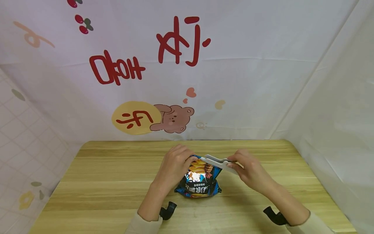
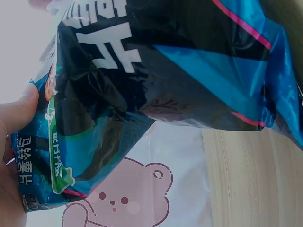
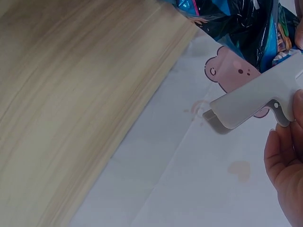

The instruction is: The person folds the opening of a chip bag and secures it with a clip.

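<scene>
A blue and black potato chip bag point(image 1: 201, 188) stands on the table between the two hands. My left hand point(image 1: 175, 164) pinches its folded top edge; the thumb point(image 2: 23, 111) presses on the blue foil in the left wrist view. A white bag clip point(image 1: 220, 164) lies along the top of the bag, its long bars slightly apart. My right hand point(image 1: 251, 167) grips the clip's right end between thumb and fingers. In the right wrist view the clip point(image 3: 251, 97) overlaps the bag's top corner point(image 3: 265, 52).
The wooden table point(image 1: 111, 182) reaches back to a white cloth backdrop point(image 1: 248, 81) printed with a bear and red lettering. A black curved piece point(image 1: 168, 210) sits by the left wrist, and another black piece point(image 1: 274, 216) by the right.
</scene>
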Action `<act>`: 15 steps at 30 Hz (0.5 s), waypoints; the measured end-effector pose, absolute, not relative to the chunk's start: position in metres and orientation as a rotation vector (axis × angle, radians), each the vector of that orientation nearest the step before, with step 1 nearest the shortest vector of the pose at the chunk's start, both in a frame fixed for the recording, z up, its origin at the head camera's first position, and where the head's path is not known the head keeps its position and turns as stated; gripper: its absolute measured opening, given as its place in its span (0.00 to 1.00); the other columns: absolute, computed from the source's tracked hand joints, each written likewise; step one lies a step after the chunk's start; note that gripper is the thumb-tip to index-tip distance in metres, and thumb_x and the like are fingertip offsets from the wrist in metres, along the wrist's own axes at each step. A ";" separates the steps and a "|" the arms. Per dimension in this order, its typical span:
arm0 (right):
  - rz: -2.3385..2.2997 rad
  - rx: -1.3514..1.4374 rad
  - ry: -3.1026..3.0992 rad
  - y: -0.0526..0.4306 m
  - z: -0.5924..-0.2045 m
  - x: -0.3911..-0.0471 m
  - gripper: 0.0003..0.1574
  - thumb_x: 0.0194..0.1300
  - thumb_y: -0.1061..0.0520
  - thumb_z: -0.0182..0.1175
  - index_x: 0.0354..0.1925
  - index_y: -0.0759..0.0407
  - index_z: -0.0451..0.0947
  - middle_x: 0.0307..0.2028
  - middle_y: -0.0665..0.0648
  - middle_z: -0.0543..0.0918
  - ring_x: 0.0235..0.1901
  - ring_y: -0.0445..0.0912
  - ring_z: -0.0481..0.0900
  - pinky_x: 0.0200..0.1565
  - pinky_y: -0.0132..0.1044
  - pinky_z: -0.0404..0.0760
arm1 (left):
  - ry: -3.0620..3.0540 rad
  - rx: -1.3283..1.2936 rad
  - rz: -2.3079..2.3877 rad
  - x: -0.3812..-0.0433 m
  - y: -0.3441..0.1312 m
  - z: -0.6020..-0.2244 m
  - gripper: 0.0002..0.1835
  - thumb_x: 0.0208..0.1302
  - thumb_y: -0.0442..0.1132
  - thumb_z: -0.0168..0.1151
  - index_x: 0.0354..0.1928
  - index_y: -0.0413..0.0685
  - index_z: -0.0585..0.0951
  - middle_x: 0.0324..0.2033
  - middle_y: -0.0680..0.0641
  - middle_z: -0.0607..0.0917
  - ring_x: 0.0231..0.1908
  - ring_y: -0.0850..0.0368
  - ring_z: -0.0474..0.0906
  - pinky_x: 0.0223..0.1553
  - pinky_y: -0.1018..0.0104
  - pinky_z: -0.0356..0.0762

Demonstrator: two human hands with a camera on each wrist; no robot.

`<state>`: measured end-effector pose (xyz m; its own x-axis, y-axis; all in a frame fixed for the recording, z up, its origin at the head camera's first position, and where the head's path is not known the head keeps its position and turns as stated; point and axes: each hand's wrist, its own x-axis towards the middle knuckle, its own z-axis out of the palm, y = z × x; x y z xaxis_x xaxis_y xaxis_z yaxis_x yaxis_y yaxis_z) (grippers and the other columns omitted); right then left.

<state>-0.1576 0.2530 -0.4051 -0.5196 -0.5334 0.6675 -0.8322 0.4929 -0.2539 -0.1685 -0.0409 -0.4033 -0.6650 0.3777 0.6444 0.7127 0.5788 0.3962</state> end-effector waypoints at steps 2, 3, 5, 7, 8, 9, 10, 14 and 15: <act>0.777 1.122 -2.250 0.251 -0.405 -0.157 0.14 0.75 0.51 0.60 0.44 0.60 0.85 0.36 0.49 0.82 0.33 0.41 0.75 0.33 0.25 0.74 | -2.315 -0.868 -0.890 -0.168 -0.041 -0.403 0.04 0.62 0.34 0.76 0.38 0.44 0.90 0.32 0.53 0.88 0.36 0.57 0.82 0.41 0.64 0.83; 0.779 1.118 -2.262 0.250 -0.405 -0.157 0.13 0.74 0.52 0.61 0.44 0.60 0.85 0.36 0.49 0.82 0.33 0.41 0.75 0.34 0.25 0.74 | -2.316 -0.866 -0.889 -0.168 -0.041 -0.403 0.04 0.62 0.34 0.76 0.38 0.44 0.90 0.32 0.53 0.88 0.36 0.58 0.82 0.41 0.64 0.83; 0.783 1.109 -2.282 0.248 -0.405 -0.157 0.11 0.74 0.53 0.62 0.44 0.60 0.85 0.36 0.48 0.82 0.34 0.40 0.75 0.34 0.25 0.75 | -2.320 -0.864 -0.888 -0.168 -0.041 -0.403 0.04 0.62 0.35 0.76 0.38 0.45 0.90 0.33 0.53 0.88 0.37 0.58 0.82 0.41 0.64 0.83; 0.793 1.102 -2.294 0.246 -0.405 -0.156 0.11 0.74 0.53 0.62 0.44 0.59 0.85 0.36 0.48 0.82 0.34 0.39 0.75 0.34 0.25 0.74 | -2.324 -0.861 -0.888 -0.168 -0.041 -0.403 0.04 0.62 0.35 0.76 0.38 0.45 0.90 0.33 0.53 0.88 0.37 0.58 0.82 0.41 0.64 0.83; 0.794 1.104 -2.288 0.245 -0.405 -0.156 0.11 0.74 0.53 0.63 0.43 0.59 0.85 0.36 0.48 0.82 0.34 0.40 0.75 0.35 0.26 0.74 | -2.326 -0.860 -0.888 -0.168 -0.041 -0.403 0.04 0.62 0.35 0.76 0.38 0.45 0.90 0.33 0.53 0.88 0.37 0.58 0.82 0.41 0.64 0.83; 0.796 1.106 -2.280 0.244 -0.405 -0.157 0.10 0.74 0.54 0.63 0.43 0.59 0.85 0.36 0.48 0.82 0.34 0.40 0.75 0.34 0.26 0.74 | -2.327 -0.860 -0.888 -0.168 -0.041 -0.403 0.04 0.62 0.35 0.76 0.38 0.45 0.90 0.33 0.53 0.88 0.37 0.58 0.82 0.41 0.64 0.83; 0.797 1.108 -2.272 0.243 -0.405 -0.157 0.09 0.74 0.55 0.63 0.43 0.59 0.85 0.36 0.48 0.82 0.34 0.40 0.75 0.34 0.26 0.74 | -2.328 -0.859 -0.887 -0.168 -0.041 -0.403 0.04 0.62 0.35 0.76 0.38 0.45 0.90 0.33 0.53 0.88 0.37 0.58 0.82 0.41 0.64 0.83; 0.795 1.118 -2.249 0.240 -0.404 -0.157 0.05 0.69 0.61 0.68 0.44 0.60 0.85 0.36 0.49 0.82 0.34 0.41 0.74 0.34 0.26 0.74 | -2.331 -0.856 -0.885 -0.168 -0.041 -0.403 0.04 0.63 0.35 0.76 0.38 0.45 0.90 0.32 0.53 0.88 0.36 0.58 0.81 0.40 0.65 0.82; 0.798 1.116 -2.257 0.240 -0.405 -0.157 0.06 0.68 0.62 0.69 0.44 0.60 0.85 0.36 0.49 0.82 0.34 0.41 0.74 0.34 0.25 0.74 | -2.330 -0.857 -0.886 -0.168 -0.041 -0.403 0.04 0.63 0.35 0.76 0.37 0.45 0.90 0.32 0.54 0.88 0.35 0.59 0.81 0.39 0.65 0.82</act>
